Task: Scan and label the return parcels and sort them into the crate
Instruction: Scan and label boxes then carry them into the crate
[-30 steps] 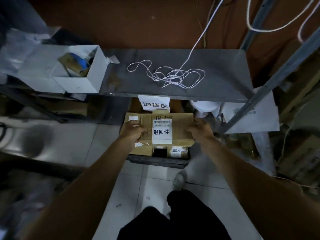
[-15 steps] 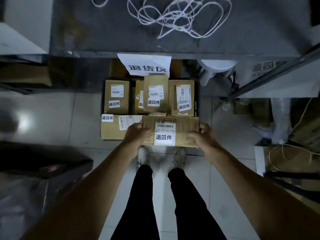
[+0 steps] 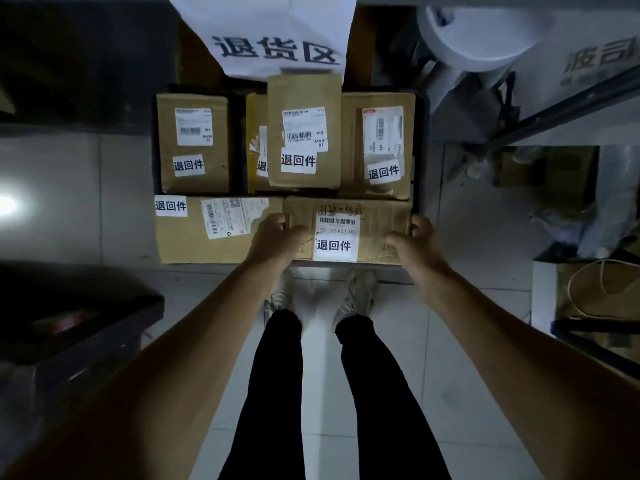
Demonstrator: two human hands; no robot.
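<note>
At the far left we see a dark bin [image 3: 79, 317] on the tiled floor [image 3: 52, 188], well apart from the parcels. Next comes the black crate [image 3: 417, 150], packed with cardboard parcels, each carrying a white return sticker. In its back row stand the left parcel [image 3: 194, 143], a yellow parcel [image 3: 256, 143] mostly hidden, the tall middle parcel [image 3: 304, 133] overlapping it, and the right parcel [image 3: 377, 143]. In the front row a wide parcel [image 3: 204, 230] with a torn shipping label lies at the left.

Just beside it, touching its right end, lies the held parcel [image 3: 346, 230], flat in the crate's front right corner with its barcode label and return sticker facing up. Our left hand [image 3: 273, 237] has its grip on the left end of this parcel, fingers curled over the far edge and thumb on top. Our right hand [image 3: 412, 237] has its grip on the right end, fingers hooked round the far corner and thumb pointing inward along the top. Both grips are closed round the cardboard.

Above the crate hangs a white paper sign [image 3: 273, 32] with large printed characters. To the right sit a white roll [image 3: 478, 39] and a slanting metal shelf rail [image 3: 561, 109]. Below, our two legs in black trousers [image 3: 277, 393] and pale shoes [image 3: 360, 292] stand just before the crate.
</note>
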